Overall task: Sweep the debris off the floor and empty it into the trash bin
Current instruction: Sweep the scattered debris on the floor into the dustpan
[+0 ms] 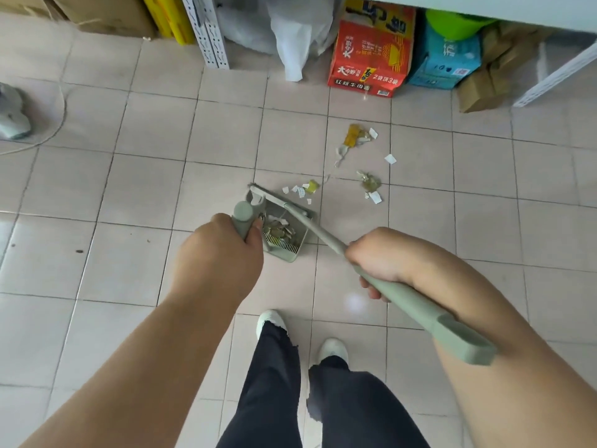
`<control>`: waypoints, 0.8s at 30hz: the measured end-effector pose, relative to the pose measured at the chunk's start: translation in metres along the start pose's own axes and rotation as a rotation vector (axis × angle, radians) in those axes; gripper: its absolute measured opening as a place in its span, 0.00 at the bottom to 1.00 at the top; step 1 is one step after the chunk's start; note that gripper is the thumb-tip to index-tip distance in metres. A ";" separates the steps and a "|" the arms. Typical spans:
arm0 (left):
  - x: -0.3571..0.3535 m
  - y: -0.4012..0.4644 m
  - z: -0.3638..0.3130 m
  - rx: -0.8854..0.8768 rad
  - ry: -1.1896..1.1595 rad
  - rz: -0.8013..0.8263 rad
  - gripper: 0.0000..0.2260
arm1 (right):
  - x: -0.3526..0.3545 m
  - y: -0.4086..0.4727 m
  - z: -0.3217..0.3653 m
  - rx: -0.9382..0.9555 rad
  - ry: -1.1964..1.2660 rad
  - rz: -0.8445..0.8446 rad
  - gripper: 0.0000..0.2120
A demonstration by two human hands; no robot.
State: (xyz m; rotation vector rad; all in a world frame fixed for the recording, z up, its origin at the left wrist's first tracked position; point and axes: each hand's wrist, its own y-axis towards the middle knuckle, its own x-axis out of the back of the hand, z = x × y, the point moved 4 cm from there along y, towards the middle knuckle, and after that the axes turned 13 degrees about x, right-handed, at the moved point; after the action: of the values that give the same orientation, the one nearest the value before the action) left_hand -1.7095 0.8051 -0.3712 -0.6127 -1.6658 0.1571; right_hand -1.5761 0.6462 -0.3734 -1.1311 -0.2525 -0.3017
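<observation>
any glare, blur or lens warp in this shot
Head view: a soft glare spot on the floor tile below the right hand; wide-angle bending curves the tile lines toward the edges; the trouser legs show jagged, smeared outlines; lighting even.

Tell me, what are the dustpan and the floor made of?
The dustpan looks like matte plastic: one even pale green, with moulded comb teeth along its edge. The floor looks like glazed ceramic tile: pinkish squares with dark grout lines and a soft shine.

Sweeping gear and debris on tiled floor.
Sage-green dustpan (284, 234) stands on the tiles, holding scraps; matching broom (326, 236) head lies across its mouth. Paper debris (361, 163) lies scattered just beyond.
</observation>
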 end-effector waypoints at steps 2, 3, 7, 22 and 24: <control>0.004 0.008 -0.001 -0.014 0.009 0.000 0.19 | 0.012 0.001 0.004 -0.004 0.022 -0.042 0.09; 0.006 0.012 -0.001 -0.015 0.012 0.004 0.19 | 0.018 0.002 0.004 -0.013 0.047 -0.065 0.09; 0.012 0.026 -0.002 -0.009 0.017 0.019 0.19 | 0.040 0.014 0.007 -0.043 0.107 -0.157 0.08; 0.020 0.038 -0.002 0.014 0.059 0.060 0.18 | -0.011 0.102 0.027 -0.037 0.097 -0.048 0.12; 0.018 0.039 -0.002 0.019 0.051 0.068 0.18 | -0.014 0.090 0.023 -0.032 0.058 0.001 0.16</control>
State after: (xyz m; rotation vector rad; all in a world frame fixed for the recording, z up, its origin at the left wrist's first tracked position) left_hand -1.6969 0.8464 -0.3718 -0.6544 -1.5931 0.2045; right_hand -1.5574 0.7042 -0.4449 -1.1524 -0.1967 -0.3384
